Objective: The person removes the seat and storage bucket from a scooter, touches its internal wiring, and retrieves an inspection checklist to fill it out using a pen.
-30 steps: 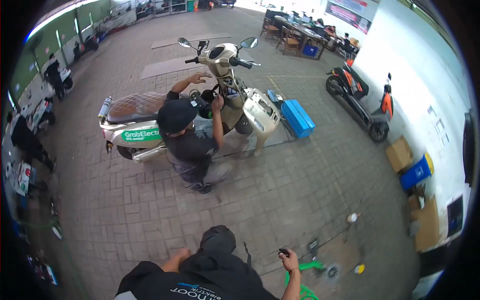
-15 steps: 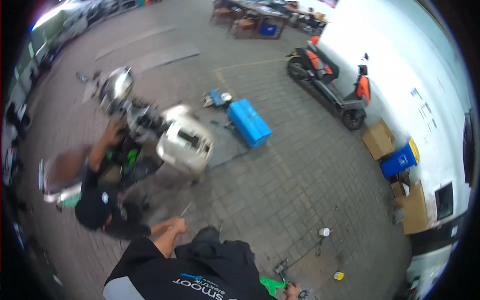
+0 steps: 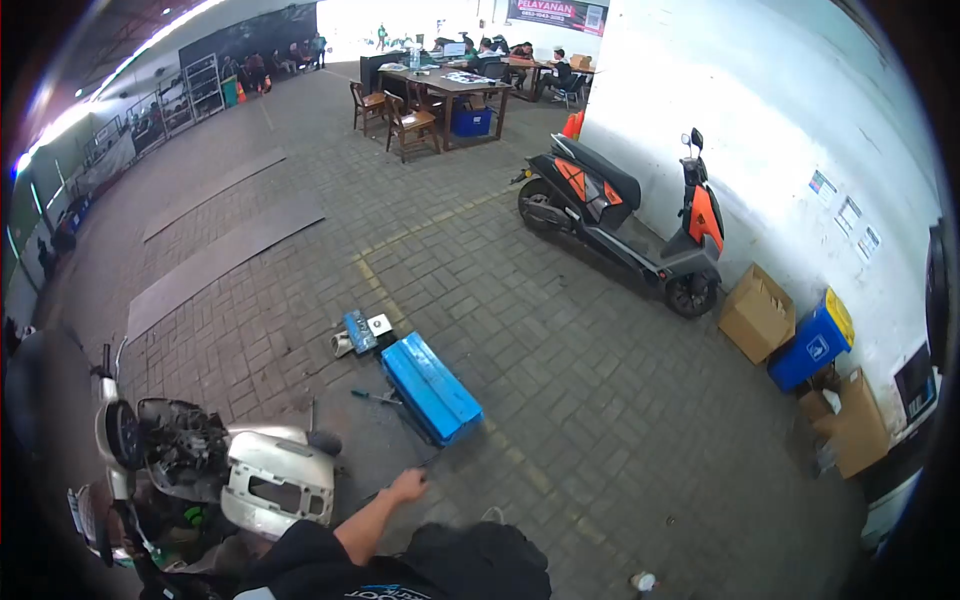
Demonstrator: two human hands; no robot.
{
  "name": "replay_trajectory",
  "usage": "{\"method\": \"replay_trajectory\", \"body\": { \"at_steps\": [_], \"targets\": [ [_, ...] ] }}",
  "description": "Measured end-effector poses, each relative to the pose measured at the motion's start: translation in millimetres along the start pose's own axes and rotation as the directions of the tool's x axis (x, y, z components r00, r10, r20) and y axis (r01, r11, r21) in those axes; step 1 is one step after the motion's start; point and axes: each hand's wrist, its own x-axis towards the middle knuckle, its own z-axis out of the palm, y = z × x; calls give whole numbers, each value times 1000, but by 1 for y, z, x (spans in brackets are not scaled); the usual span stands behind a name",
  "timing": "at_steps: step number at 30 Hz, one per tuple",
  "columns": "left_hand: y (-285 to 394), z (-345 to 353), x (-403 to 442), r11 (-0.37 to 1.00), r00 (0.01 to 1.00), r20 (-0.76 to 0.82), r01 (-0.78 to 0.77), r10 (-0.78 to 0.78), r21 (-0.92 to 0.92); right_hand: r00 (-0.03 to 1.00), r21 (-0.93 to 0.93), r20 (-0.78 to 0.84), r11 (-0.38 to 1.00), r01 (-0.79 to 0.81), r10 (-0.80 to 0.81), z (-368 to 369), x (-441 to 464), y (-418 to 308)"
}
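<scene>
My left hand (image 3: 407, 486) is closed around a thin, dark, rod-like tool, mostly hidden by the fingers. It reaches forward over the paving, just short of a blue metal toolbox (image 3: 432, 388). Another slim tool (image 3: 376, 397) lies on the ground at the box's left side. To the left of my arm stands a partly dismantled scooter (image 3: 125, 435) with a cream body panel (image 3: 280, 480) and bared mechanical parts. My right hand is out of view.
A small blue case (image 3: 358, 330) sits beyond the toolbox. An orange and black scooter (image 3: 620, 215) is parked by the white wall. Along that wall stand a cardboard box (image 3: 757, 315) and a blue bin (image 3: 810, 345). Farther off are tables (image 3: 455, 82) and chairs (image 3: 410, 125).
My view has swung up and leftward, and the toolbox appears nearer my left hand. That hand has moved forward. My right hand, by a green object before, has left view, as has the co-worker's cap.
</scene>
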Motion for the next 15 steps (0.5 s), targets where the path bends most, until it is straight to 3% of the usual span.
{"method": "replay_trajectory", "body": {
  "at_steps": [1,2,3,5,6,7,9,11,13,15],
  "targets": [
    [-3,-1,-1,997,980,187,71,-71,4,1000,-33,4,999,25,-25,-23,19,-45],
    [-16,11,-3,980,946,257,198,-196,17,998,-70,1,995,68,-68,-45,40,-98],
    [-23,16,-12,963,938,224,268,-267,26,994,-110,1,988,105,-105,-67,61,-150],
    [-69,41,-16,862,816,309,507,-489,24,966,-273,-43,933,234,-255,-104,100,-274],
    [-72,45,-29,935,922,159,354,-354,30,960,-292,-49,923,251,-277,-119,124,-337],
    [-78,46,-29,924,922,124,347,-368,162,916,-263,-100,898,353,-389,-129,147,-398],
    [-88,26,-18,640,593,321,766,-738,56,855,-250,-136,852,459,-501,-135,197,-497],
    [-81,2,22,503,467,356,864,-809,10,770,-195,-127,777,598,-625,-129,245,-587],
    [-68,-22,96,461,445,366,886,-818,-47,744,-270,-117,742,613,-657,-109,290,-654],
    [-69,-37,189,507,513,346,854,-786,-115,703,-345,-111,691,636,-703,-87,328,-735]
  ]
}}
